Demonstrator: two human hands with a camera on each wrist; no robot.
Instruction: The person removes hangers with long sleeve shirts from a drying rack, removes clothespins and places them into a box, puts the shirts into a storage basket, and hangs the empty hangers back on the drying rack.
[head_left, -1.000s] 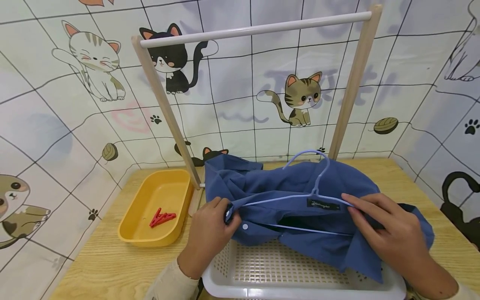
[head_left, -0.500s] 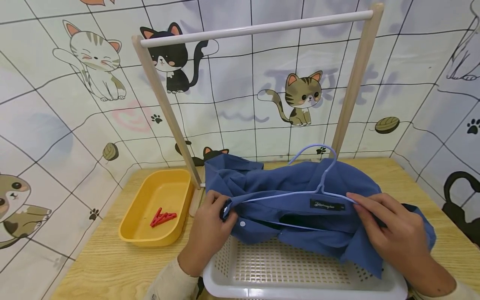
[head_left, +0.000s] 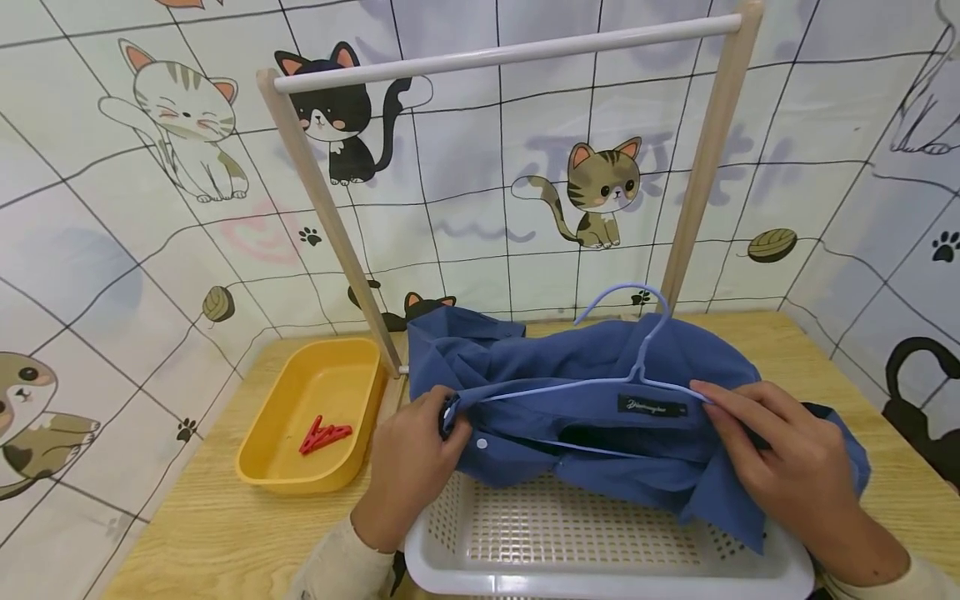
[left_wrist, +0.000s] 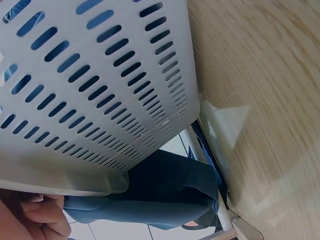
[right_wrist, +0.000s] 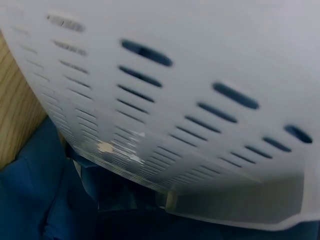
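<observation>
A blue shirt [head_left: 517, 354] lies bunched over the white perforated basket [head_left: 495, 583], its dark collar label facing up. Inside the neckline runs a light blue hanger [head_left: 570, 386], its hook standing up above the collar. My left hand [head_left: 411, 446] pinches the shirt's collar front near a white button, with curled fingers. Between thumb and fingertips my right hand [head_left: 787, 450] pinches the hanger's right arm together with the collar cloth. In the left wrist view, curled fingers [left_wrist: 45, 215] show beside the basket rim. The right wrist view shows basket wall and blue cloth; the hand itself is out of sight.
A wooden rack with a white top rod [head_left: 510, 54] stands behind the shirt. To the left, a yellow tray [head_left: 262, 433] holds red clothespins [head_left: 324, 436]. Everything stands on a wood-grain table [head_left: 195, 525], before a wall covering with cat drawings.
The hanger's hook has risen slightly and shifted a little to the right. My left hand has moved slightly left and up with the collar; the right hand keeps its pinch.
</observation>
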